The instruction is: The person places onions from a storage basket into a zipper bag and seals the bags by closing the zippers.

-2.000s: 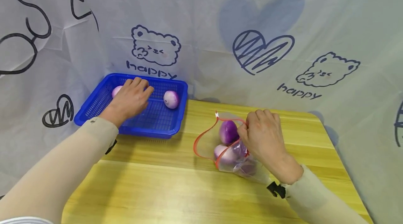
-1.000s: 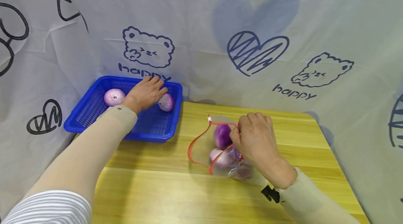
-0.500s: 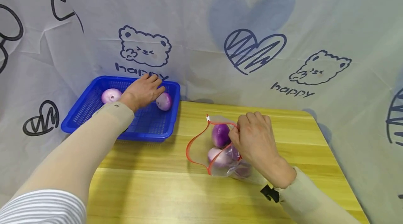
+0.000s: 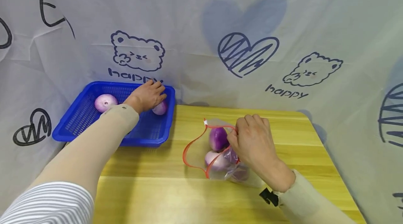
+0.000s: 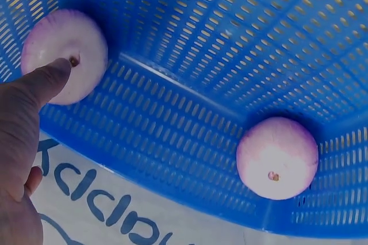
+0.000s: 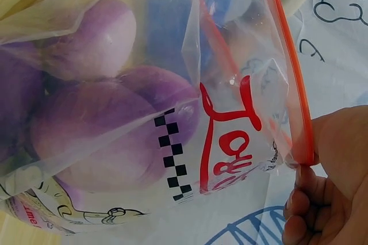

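Observation:
My left hand point(image 4: 147, 95) is over the right end of the blue basket point(image 4: 58, 135), its thumb point(image 5: 52, 78) across the face of a pale purple onion point(image 5: 77, 87). From the head view it covers part of that onion point(image 4: 160, 108); most of its fingers are out of sight in the left wrist view. A second onion point(image 4: 105, 102) lies at the basket's left end. My right hand point(image 4: 252, 143) pinches the red zip edge of a clear zip bag point(image 6: 290, 78) and holds its mouth open toward the left. Several purple onions point(image 6: 95, 136) lie inside the bag.
Both the basket and the bag are on a yellow wooden table point(image 4: 157, 189). A pale cloth point(image 4: 189, 21) with printed bears and hearts stands right behind the table and along its sides.
My left hand has moved right inside the basket, from near the left onion to the right one, and now covers more of it. My right hand keeps its pinch on the bag.

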